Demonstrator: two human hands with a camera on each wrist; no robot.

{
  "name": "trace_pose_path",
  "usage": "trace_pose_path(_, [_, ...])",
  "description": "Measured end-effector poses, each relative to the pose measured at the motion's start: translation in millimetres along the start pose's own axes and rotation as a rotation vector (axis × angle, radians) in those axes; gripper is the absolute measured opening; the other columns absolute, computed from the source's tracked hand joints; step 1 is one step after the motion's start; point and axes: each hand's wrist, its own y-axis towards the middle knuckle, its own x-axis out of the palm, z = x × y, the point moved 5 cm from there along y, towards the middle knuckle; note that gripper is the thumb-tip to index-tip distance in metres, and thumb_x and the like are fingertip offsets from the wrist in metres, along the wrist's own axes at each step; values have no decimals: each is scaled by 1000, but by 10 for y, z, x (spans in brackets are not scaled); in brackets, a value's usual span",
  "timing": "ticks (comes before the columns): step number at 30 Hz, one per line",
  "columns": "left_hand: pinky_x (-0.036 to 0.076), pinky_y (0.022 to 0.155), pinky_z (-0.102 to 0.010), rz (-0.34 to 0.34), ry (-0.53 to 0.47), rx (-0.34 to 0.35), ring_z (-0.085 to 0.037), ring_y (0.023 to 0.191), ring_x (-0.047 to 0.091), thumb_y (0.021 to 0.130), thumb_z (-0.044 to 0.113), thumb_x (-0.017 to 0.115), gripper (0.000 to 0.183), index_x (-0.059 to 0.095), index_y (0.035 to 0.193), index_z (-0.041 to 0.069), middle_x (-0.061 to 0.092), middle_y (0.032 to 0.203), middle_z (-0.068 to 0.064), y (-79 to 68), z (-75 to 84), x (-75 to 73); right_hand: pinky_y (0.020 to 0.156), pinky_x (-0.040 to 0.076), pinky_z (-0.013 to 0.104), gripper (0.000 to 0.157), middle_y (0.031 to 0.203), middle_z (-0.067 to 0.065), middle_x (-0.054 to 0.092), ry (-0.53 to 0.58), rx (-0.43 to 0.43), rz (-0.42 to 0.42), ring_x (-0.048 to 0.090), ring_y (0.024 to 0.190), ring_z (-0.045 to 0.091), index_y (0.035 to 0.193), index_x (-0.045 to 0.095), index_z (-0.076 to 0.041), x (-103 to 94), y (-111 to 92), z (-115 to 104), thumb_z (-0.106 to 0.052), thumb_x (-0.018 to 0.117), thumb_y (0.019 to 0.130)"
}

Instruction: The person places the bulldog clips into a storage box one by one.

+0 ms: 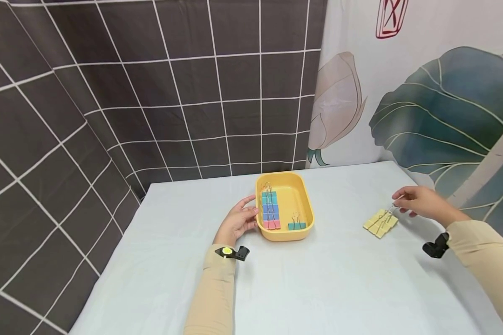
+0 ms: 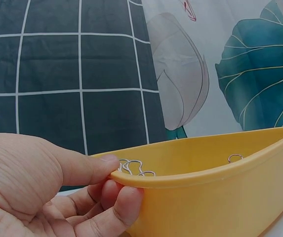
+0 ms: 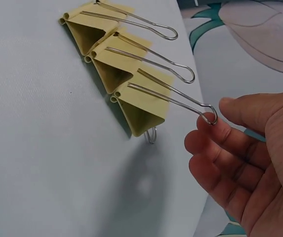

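My left hand (image 1: 236, 222) grips the left rim of a yellow plastic tray (image 1: 287, 236). In the left wrist view the thumb (image 2: 99, 168) lies over the rim and the fingers curl beneath it outside. Far to the right, my right hand (image 1: 425, 204) is at a row of pale yellow binder clips (image 1: 380, 223) on the table. In the right wrist view three clips stand side by side, wire handles up. An index fingertip touches the end loop of the nearest clip's handle (image 3: 181, 101); the thumb (image 3: 232, 108) is just beside the loop, slightly apart from it.
Inside the tray, a column of teal, blue and pink binder clips (image 1: 270, 211) runs along the left side. One teal clip (image 1: 296, 226) sits at its lower right. A white cloth covers the table (image 1: 310, 288); dark checked and leaf-printed curtains (image 1: 239, 79) hang behind.
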Motion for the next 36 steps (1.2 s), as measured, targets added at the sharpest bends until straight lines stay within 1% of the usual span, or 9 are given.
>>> trace_pose_path(4, [57,58,-25,8,3,-1,-17,76,63,97,0,63,56,50,148,19,64,106,-11,9,-1,-3,67,61,32,34,95,12,70,38,8,-3,66,84,24,121,57,12,37,21,15,-13,62,99])
trace_pose_path(10, [57,58,-24,11,3,-1,-17,76,63,97,2,64,55,50,148,19,64,108,-11,15,-12,0,69,61,27,37,96,12,70,123,61,-4,65,83,21,125,54,14,80,39,55,-11,60,100])
trace_pose_path(12, [57,57,-24,7,0,0,-17,76,63,98,2,63,55,50,148,19,64,108,-12,13,-11,3,69,60,26,37,98,12,70,134,73,3,65,83,20,126,54,14,87,40,67,-12,59,100])
trace_pose_path(16, [57,57,-24,6,-2,-2,-17,75,63,98,1,63,55,50,148,19,65,108,-12,7,-7,3,69,60,26,36,101,14,70,147,58,16,66,83,19,125,53,15,86,52,62,-10,58,100])
trace_pose_path(19, [57,58,-24,9,-3,-5,-16,74,63,97,1,64,56,50,148,20,64,106,-10,5,-5,1,70,60,26,35,98,14,70,148,51,27,66,82,18,125,53,15,69,62,56,-9,57,100])
trace_pose_path(25, [57,58,-24,6,-3,-3,-16,74,62,97,1,64,56,50,148,19,64,103,-8,-6,6,8,71,62,31,35,94,11,69,119,55,44,67,82,20,124,53,15,5,75,53,-9,57,100])
trace_pose_path(31, [57,59,-24,4,-5,1,-16,76,62,97,2,64,56,50,148,19,64,103,-9,-10,7,10,73,62,34,33,94,14,68,86,34,55,67,82,22,123,54,15,-67,87,29,-9,58,100])
trace_pose_path(36, [57,59,-25,6,-2,5,-16,77,62,96,2,65,56,50,148,19,64,104,-9,-9,5,7,74,63,36,31,97,17,67,55,17,82,67,81,22,123,56,14,-125,117,-48,-9,58,101])
